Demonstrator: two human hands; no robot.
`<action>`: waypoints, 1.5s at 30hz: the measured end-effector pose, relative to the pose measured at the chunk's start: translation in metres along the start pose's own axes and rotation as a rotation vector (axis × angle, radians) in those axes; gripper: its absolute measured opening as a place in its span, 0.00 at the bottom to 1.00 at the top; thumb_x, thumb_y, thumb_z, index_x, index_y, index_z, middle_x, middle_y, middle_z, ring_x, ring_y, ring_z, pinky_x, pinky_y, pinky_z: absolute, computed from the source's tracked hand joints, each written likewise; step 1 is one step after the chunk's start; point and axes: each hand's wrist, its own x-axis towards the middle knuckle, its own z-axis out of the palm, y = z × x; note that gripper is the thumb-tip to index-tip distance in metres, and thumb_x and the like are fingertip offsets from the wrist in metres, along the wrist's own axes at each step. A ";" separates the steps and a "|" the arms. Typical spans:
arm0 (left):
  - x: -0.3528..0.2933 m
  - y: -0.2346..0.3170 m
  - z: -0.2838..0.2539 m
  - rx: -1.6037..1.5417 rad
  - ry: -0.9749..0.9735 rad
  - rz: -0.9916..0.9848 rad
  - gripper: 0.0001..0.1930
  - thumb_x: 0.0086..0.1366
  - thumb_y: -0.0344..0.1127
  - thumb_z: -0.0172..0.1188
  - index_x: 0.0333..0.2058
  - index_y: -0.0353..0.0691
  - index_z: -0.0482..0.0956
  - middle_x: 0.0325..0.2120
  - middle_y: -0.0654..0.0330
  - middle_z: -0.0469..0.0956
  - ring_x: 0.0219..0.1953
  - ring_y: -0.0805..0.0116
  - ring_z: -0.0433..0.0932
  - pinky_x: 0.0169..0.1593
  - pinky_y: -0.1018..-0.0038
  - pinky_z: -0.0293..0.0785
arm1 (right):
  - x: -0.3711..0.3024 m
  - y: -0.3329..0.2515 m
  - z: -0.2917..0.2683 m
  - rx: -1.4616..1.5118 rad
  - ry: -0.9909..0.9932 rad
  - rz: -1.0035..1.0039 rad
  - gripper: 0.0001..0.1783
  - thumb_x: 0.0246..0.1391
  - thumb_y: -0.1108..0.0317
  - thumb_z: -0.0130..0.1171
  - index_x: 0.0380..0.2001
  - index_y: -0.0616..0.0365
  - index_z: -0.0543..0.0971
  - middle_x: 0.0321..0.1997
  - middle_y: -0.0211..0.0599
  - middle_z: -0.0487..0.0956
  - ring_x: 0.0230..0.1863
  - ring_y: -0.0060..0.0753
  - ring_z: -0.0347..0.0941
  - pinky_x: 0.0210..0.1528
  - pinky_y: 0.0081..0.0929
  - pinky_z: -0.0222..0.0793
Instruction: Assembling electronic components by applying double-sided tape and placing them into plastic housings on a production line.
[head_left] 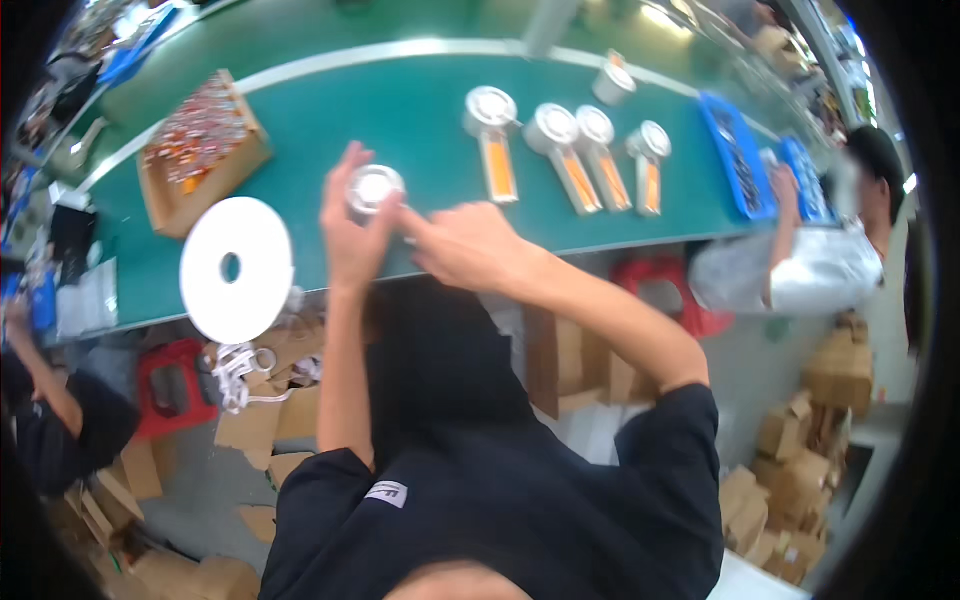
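My left hand (350, 225) is closed around a white round-headed piece (376, 188) with a ringed face, held above the green table near its front edge. Fingers lie along its left side and the thumb along its near side. My right hand (472, 245) comes in from the right, its index finger reaching the near edge of the piece beside my left thumb. The other right fingers are curled, and what they grip, if anything, is hidden. To the right stand several white round-headed devices (551, 128) with orange-fronted handles.
A cardboard box (180, 207) of small orange and white parts sits at left, behind a large white reel (208, 285) overhanging the table edge. Blue trays (738, 160) lie far right, beside a co-worker (800, 265). Red stools (170, 388) and cardboard stand below.
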 end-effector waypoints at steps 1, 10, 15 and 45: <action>-0.004 -0.008 -0.004 0.022 -0.025 0.082 0.36 0.52 0.31 0.67 0.60 0.34 0.64 0.54 0.49 0.69 0.56 0.57 0.69 0.60 0.65 0.65 | -0.008 0.000 0.001 0.021 0.064 0.021 0.27 0.53 0.61 0.58 0.55 0.53 0.65 0.20 0.46 0.78 0.22 0.53 0.76 0.23 0.46 0.70; -0.023 0.078 -0.083 0.584 0.158 0.418 0.16 0.55 0.27 0.64 0.44 0.37 0.79 0.41 0.53 0.77 0.47 0.53 0.73 0.54 0.63 0.68 | -0.160 0.093 -0.043 0.212 0.736 0.565 0.26 0.59 0.66 0.57 0.57 0.67 0.66 0.36 0.48 0.79 0.33 0.29 0.74 0.39 0.28 0.71; 0.052 0.027 -0.195 1.019 0.372 0.329 0.10 0.58 0.27 0.59 0.40 0.39 0.81 0.36 0.56 0.80 0.41 0.59 0.74 0.47 0.64 0.70 | -0.223 0.213 -0.045 -0.086 0.731 0.850 0.27 0.59 0.56 0.56 0.56 0.59 0.68 0.38 0.55 0.80 0.39 0.51 0.79 0.41 0.39 0.71; 0.137 0.115 -0.238 1.761 -0.049 -0.351 0.20 0.50 0.48 0.61 0.38 0.42 0.83 0.45 0.52 0.78 0.54 0.53 0.67 0.54 0.40 0.54 | -0.191 0.190 -0.014 -0.118 1.269 0.817 0.25 0.61 0.53 0.56 0.50 0.64 0.70 0.50 0.46 0.67 0.44 0.40 0.68 0.51 0.36 0.65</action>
